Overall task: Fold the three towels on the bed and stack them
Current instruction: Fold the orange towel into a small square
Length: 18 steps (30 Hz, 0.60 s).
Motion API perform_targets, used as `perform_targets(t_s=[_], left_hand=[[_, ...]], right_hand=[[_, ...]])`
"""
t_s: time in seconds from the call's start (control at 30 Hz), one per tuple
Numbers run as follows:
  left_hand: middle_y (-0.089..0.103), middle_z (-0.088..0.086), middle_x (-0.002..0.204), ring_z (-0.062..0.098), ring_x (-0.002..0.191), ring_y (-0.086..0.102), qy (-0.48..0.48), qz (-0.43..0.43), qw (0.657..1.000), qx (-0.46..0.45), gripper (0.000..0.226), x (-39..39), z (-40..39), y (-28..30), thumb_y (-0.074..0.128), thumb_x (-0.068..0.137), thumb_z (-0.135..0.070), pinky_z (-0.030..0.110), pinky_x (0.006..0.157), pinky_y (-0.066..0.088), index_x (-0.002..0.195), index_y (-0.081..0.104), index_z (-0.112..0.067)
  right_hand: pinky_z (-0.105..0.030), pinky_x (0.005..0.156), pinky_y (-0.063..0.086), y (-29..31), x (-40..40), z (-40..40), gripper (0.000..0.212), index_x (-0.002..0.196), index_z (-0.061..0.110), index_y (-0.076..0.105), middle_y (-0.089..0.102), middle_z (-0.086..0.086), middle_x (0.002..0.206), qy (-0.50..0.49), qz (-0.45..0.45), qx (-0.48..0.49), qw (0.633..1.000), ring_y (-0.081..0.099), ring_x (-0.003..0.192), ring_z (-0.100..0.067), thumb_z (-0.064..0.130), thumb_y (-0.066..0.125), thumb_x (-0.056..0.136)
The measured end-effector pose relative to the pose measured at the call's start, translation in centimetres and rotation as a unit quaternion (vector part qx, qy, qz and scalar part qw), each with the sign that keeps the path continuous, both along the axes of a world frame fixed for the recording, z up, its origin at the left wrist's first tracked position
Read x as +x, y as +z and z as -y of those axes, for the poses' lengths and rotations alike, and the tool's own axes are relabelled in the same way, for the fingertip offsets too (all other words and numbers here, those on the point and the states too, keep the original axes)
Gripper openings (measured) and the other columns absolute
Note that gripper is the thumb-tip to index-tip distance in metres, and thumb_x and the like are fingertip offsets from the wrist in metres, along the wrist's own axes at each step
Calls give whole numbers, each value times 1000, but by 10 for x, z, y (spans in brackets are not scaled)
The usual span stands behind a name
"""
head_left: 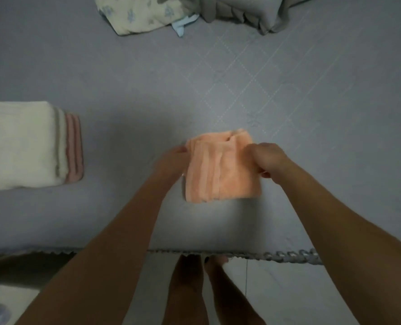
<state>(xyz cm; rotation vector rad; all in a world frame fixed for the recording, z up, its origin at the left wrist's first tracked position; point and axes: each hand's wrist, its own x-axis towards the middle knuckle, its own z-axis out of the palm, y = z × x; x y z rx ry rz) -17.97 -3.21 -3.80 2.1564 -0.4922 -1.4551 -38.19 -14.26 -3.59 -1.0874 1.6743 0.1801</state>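
A small orange towel (pixel 220 170), folded into a compact square, is held just above the grey bed sheet (pixel 147 90) at the centre. My left hand (pixel 171 160) grips its left edge and my right hand (pixel 268 160) pinches its right edge. At the far left lies a folded white towel (pixel 19 144) on top of a folded pink striped towel (pixel 74 148), of which only the right edge shows. The frame is blurred.
A floral pillow (pixel 138 12) and a crumpled grey blanket (pixel 248 12) lie at the far side of the bed. The bed's scalloped front edge (pixel 288 255) runs below my arms. My legs and a tiled floor (pixel 276 292) show beneath it.
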Motion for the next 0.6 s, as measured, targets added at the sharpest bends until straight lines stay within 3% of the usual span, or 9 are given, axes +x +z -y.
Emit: perform_targets(t_s=[0.07,0.17,0.23,0.3,0.37,0.43,0.5,0.57,0.6], left_hand=[[63,5,82,16,75,54,-47,23,998,-23,11,4,8,-15,58,82,-7,28,65,42,86,66,-13],[66,1,88,13,77,57,-79,24,995,-58,30,8,9,-28,64,78,-27,28,67,43,98,66,-6],[66,-5,85,7,75,59,-74,25,996,-43,25,7,1,-35,67,85,-32,21,63,41,99,65,-11],[60,-3,74,11,68,55,-90,64,994,-27,25,3,-14,-42,64,91,-31,19,55,34,88,62,-7],[53,1,65,18,64,51,-94,99,990,-31,31,1,-29,-51,59,95,-28,25,54,33,76,58,-3],[51,-1,62,20,65,51,-73,97,992,-33,33,-2,-35,-57,56,97,-26,30,56,32,69,54,-8],[47,-7,61,21,65,50,-57,113,992,-23,30,-9,-32,-57,57,97,-26,26,53,32,69,48,-17],[54,-13,76,19,73,56,5,93,995,-46,12,-16,-26,-54,63,93,-23,11,55,38,93,53,-18],[57,-15,92,12,84,59,21,90,993,-71,26,-16,-23,-50,66,91,-20,5,65,42,113,52,-20]], right_hand=[[-34,74,48,-17,6,-4,38,95,9,68,69,-15,103,96,-44,-71,992,62,88,-30,41,46,91],[-30,67,41,-29,5,-14,41,97,18,61,64,0,94,76,-15,-77,994,61,88,-24,55,50,84],[-32,73,42,-34,-1,-24,44,107,21,58,61,4,97,61,-9,-66,996,59,89,-20,57,55,82],[-34,78,44,-40,-13,-36,41,113,18,62,64,0,102,55,-21,-62,996,58,90,-20,50,56,88],[-37,81,48,-45,-26,-47,38,112,16,66,67,-3,103,32,-20,-61,997,60,91,-22,45,54,91],[-40,84,50,-51,-33,-55,35,110,15,68,68,-5,102,3,-25,-54,998,63,95,-26,42,54,92],[-36,80,47,-56,-31,-58,31,108,13,67,67,-6,98,5,-51,-53,997,63,96,-29,37,55,92],[-29,74,41,-58,-22,-56,30,112,16,62,61,1,95,-7,-67,-96,993,62,94,-24,32,60,86],[-26,72,41,-56,-16,-53,37,117,20,58,58,4,99,-21,-51,-136,989,60,93,-18,29,63,81]])
